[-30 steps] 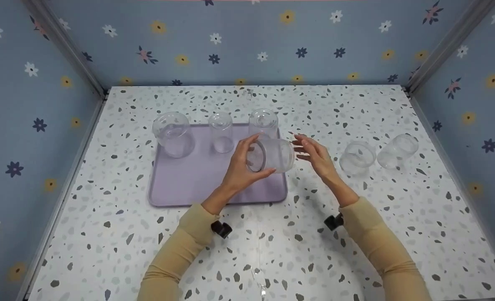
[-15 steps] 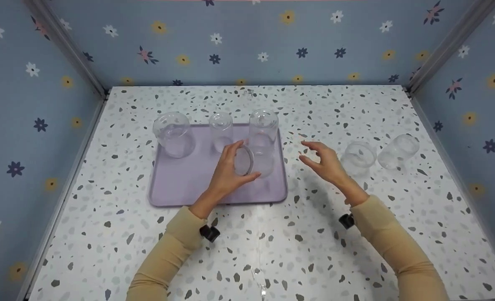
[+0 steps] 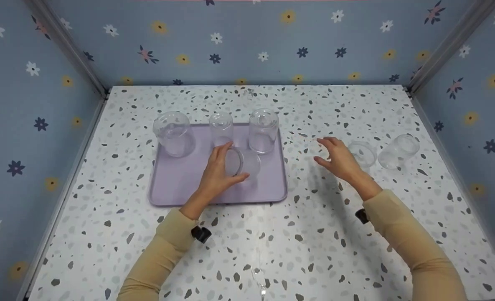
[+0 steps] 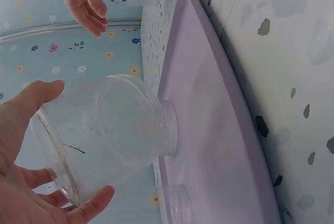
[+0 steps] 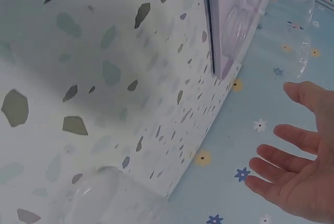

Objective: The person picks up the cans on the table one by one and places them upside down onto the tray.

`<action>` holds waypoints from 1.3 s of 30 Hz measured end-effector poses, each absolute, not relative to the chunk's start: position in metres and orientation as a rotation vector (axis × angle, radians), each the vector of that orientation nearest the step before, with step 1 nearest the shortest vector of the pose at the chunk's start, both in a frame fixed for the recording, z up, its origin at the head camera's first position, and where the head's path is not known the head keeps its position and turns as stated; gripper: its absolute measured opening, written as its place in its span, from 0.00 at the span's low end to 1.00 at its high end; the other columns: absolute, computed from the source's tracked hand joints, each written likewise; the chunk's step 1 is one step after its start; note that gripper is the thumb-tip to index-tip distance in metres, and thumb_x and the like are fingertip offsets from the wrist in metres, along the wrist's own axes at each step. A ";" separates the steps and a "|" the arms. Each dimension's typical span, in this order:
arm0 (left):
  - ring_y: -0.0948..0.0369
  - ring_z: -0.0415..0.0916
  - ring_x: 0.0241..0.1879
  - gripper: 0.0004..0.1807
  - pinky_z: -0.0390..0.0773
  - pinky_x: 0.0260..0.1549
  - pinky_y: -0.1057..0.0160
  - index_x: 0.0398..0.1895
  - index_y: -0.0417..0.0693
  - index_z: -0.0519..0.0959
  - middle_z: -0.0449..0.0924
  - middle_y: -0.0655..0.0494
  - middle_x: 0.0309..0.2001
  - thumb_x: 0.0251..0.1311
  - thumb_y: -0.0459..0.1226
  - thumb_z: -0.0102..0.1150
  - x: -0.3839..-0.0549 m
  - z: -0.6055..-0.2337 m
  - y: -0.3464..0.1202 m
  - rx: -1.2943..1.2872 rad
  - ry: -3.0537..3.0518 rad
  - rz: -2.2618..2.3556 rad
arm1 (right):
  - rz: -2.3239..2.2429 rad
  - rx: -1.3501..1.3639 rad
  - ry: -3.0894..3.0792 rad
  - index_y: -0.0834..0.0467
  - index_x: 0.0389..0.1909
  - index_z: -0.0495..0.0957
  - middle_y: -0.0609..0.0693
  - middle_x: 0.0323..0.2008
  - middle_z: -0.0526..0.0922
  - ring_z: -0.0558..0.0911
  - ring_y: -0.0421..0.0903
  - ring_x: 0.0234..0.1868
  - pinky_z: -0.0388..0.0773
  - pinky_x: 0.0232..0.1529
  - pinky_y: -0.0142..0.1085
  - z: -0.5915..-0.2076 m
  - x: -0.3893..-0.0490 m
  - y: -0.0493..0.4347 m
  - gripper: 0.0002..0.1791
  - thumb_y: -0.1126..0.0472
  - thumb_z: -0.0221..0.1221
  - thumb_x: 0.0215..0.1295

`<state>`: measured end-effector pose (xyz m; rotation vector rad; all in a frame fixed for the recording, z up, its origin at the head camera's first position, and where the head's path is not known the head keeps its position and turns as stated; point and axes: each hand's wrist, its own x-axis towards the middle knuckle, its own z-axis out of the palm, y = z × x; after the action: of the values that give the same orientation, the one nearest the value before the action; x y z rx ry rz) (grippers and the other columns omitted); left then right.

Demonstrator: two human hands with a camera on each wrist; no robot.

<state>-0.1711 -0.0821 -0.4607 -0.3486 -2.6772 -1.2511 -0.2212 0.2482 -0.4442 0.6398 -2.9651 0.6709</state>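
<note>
My left hand (image 3: pixel 214 173) grips a clear plastic jar (image 4: pixel 104 135) round its base, thumb on one side and fingers on the other. The jar is turned mouth down, its threaded neck close over the lilac tray (image 3: pixel 189 184). Along the tray's back half stand three more clear jars: a wide one (image 3: pixel 176 138) at left, a narrow one (image 3: pixel 221 127) in the middle and a taller one (image 3: pixel 264 131) at right. My right hand (image 3: pixel 342 161) holds nothing; its fingers are apart above the table, beside a low wide jar (image 3: pixel 364 154).
Another clear jar (image 3: pixel 399 151) is further right on the white speckled table (image 3: pixel 297 259). Blue flowered panels (image 3: pixel 255 42) enclose the back and both sides. A black wrist camera (image 3: pixel 201 234) sits at each sleeve cuff.
My left hand has carried the jar leftward over the tray, turning it mouth down. My right hand has moved away from it to the right, toward the jars there.
</note>
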 end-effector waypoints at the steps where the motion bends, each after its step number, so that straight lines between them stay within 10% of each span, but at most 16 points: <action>1: 0.51 0.60 0.55 0.50 0.63 0.53 0.53 0.62 0.40 0.58 0.61 0.45 0.55 0.34 0.47 0.72 -0.171 -0.460 -0.084 -0.337 -2.697 -1.239 | 0.646 0.630 -2.988 0.68 0.57 0.64 0.68 0.54 0.65 0.64 0.62 0.55 0.61 0.53 0.52 -0.444 -0.222 0.250 0.29 0.58 0.59 0.57; 39: 0.43 0.56 0.55 0.51 0.67 0.44 0.44 0.64 0.38 0.53 0.57 0.38 0.55 0.38 0.46 0.70 -0.155 -0.456 -0.162 -0.055 -2.964 -1.023 | 0.525 0.112 -3.435 0.68 0.64 0.48 0.75 0.60 0.45 0.47 0.73 0.58 0.46 0.49 0.68 -0.446 -0.250 0.321 0.46 0.51 0.60 0.53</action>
<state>-0.1554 -0.1622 -0.4557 -0.0548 -2.9639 -1.0229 -0.2505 0.3210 -0.4461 0.1125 -3.4354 0.5250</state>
